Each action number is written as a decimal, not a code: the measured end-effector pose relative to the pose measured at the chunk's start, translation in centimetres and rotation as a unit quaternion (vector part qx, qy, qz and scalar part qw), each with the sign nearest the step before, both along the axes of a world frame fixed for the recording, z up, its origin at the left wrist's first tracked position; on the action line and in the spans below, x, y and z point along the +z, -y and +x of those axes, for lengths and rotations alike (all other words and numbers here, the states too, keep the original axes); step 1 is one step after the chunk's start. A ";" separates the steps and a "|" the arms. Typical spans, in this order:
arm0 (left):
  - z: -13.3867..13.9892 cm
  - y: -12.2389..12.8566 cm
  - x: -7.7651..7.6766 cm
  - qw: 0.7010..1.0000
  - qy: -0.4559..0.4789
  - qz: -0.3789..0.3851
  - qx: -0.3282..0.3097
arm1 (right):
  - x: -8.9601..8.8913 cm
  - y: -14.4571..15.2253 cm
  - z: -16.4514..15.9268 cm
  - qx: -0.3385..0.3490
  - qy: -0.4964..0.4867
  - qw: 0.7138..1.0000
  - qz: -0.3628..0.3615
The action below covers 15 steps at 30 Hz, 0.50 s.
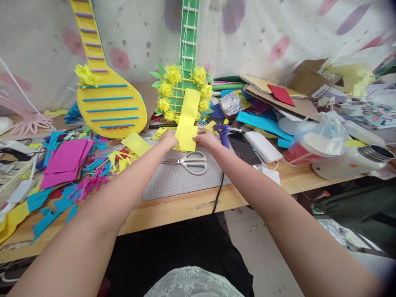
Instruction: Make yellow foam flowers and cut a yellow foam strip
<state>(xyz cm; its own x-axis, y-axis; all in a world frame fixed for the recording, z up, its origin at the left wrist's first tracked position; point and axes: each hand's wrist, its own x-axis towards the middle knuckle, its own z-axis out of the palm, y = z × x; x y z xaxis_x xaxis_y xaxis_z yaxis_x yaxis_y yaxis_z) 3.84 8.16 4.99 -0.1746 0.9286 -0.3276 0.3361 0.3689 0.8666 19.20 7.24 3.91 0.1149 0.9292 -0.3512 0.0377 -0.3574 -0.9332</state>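
Note:
A strip of yellow crepe paper (187, 139) is stretched between my two hands above the grey cutting mat (161, 183). Its lower part looks folded over, and the upper part reaches up in front of the green guitar-shaped craft (189, 45). My left hand (168, 139) pinches the strip's left edge. On the opposite edge, the fingers of my right hand (206, 138) close on the same paper. Just below lie grey-handled scissors (195, 162) on the mat. A purple glue gun (224, 135) rests beside my right hand.
Left of the mat are magenta sheets (65, 163), paper scraps and a yellow instrument-shaped craft (111, 107). To the right lie a phone (244, 147), a white power bank (262, 146), a bagged cup (309, 148) and a metal-necked bottle (346, 163). A black cable (219, 194) hangs over the table edge.

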 end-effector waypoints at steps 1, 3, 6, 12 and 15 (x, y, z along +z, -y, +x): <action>0.2 -0.1 0.0 0.998 -0.058 0.011 0.010 | -0.1 -0.1 0.1 0.003 0.040 0.999 0.006; 0.6 -0.3 0.1 0.994 -0.111 0.021 0.015 | -0.3 -0.4 0.4 0.020 0.139 0.990 0.033; 0.8 -0.8 0.0 0.997 -0.066 0.009 0.025 | -0.5 -0.6 1.0 0.047 0.267 0.959 0.085; 0.4 -2.0 -1.0 0.999 0.028 0.003 0.038 | 0.1 0.0 1.5 0.052 0.342 0.925 0.155; 0.4 -2.2 -1.4 0.998 0.045 -0.032 0.037 | 0.4 0.1 1.7 0.051 0.324 0.924 0.194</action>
<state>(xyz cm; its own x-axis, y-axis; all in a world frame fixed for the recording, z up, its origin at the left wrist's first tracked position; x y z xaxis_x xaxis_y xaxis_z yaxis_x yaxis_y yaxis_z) 4.22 10.36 3.58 -0.2094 0.8905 -0.4039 0.2271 0.4461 0.8657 20.89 7.17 4.31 0.0898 0.9883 0.1235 0.6489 0.0360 -0.7600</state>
